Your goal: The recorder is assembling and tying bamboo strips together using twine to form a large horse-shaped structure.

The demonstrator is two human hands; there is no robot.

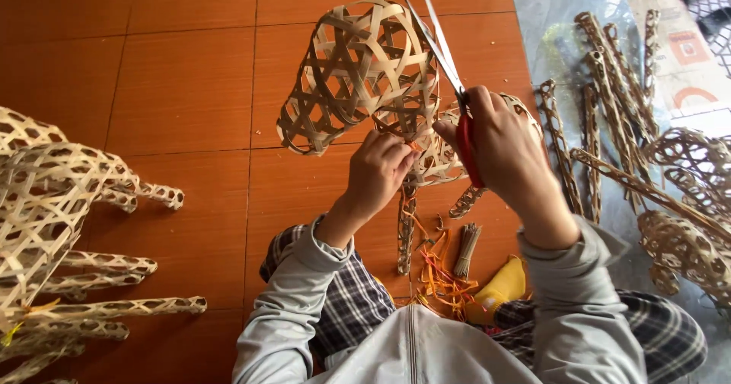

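Two hands at work | open-weave tan bamboo-strip figure (358, 72) is pinched at its underside by left hand (381, 167), above orange tiled floor (183, 87) | red-handled steel scissors (449, 72) are gripped closed-fisted in right hand (499, 137), blades parted, touching the weave.

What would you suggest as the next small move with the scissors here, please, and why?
Probably lower the scissors to the orange tie that the left hand pinches on the woven frame. In the right hand their blades point up, away from it.
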